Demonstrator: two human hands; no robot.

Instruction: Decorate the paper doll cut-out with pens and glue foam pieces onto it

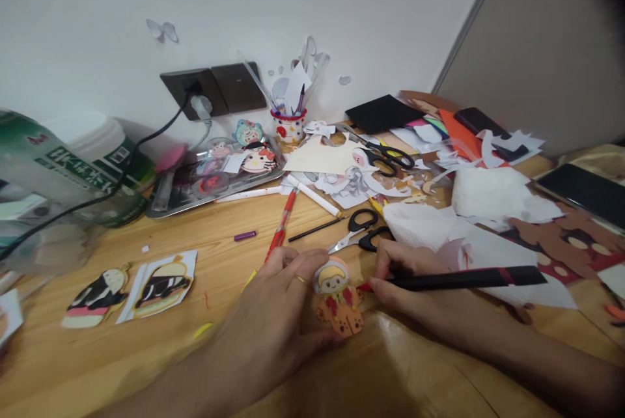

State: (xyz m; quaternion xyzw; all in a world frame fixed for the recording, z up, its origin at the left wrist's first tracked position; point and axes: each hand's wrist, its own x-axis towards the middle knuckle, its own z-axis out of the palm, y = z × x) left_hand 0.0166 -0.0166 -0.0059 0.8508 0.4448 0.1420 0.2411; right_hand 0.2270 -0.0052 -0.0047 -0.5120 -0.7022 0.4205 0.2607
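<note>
A small paper cutout doll (342, 319), with blond hair and an orange suit with red patches, lies on the wooden table. My left hand (278, 307) holds its left edge, fingers near the head and thumb at the feet. In my right hand (410, 284) is a black marker pen (469, 278), pinched near its red tip. That tip is at the doll's right side; whether it touches the paper I cannot tell. Just beyond the doll lie black-handled scissors (361, 234). A red pen (282, 226) lies beyond my left fingers.
To the left are two burger-like cutouts (97, 297), (163, 284) and a green-labelled bottle (73, 170) with a black cable across it. A tray (215, 203) of figures, a pen cup (288, 128) and paper scraps stand behind. Tissues (498, 196) lie to the right.
</note>
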